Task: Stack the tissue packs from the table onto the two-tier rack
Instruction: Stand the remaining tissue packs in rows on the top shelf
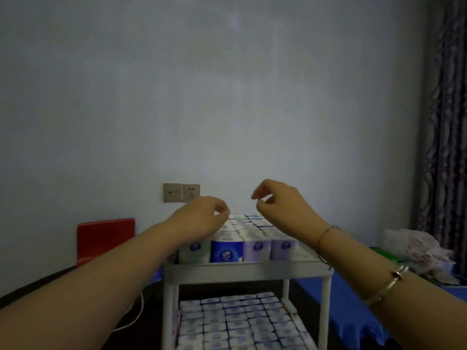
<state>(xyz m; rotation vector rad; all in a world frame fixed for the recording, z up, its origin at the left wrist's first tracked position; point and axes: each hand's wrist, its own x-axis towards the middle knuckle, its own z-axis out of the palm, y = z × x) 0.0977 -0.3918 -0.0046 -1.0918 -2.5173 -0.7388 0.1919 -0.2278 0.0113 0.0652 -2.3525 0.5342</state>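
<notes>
Tissue packs [252, 246] fill both levels of the white 2-tier rack [246, 272] in front of me. On the upper tier they stand upright in tight rows, and the front row shows 4 faces side by side: a pale green one, a deep blue one, then 2 lilac ones, all touching. On the lower tier [237, 322] the packs lie packed edge to edge in a grid of white and blue tops.

My left hand [202, 218] hovers over the left part of the upper tier, just above the packs, its fingers curled loosely inward with thumb and fingertips near each other; I see nothing between them. My right hand [280, 200] is raised a little higher, over the back of the same tier, with thumb and forefinger drawn close in a loose pinch that grips nothing. The 2 hands are near each other but apart. My right wrist carries a thin cord bracelet [326, 232], and further up the forearm sits a gold bangle [390, 284].

Behind the rack is a plain grey wall with 2 socket plates [181, 192], partly hidden by my left hand. A red chair back [105, 239] stands to the left. To the right lies a blue cloth [353, 306] with a crumpled pale plastic bag [419, 251] on it, and a patterned curtain [444, 122] hangs at the far right edge.
</notes>
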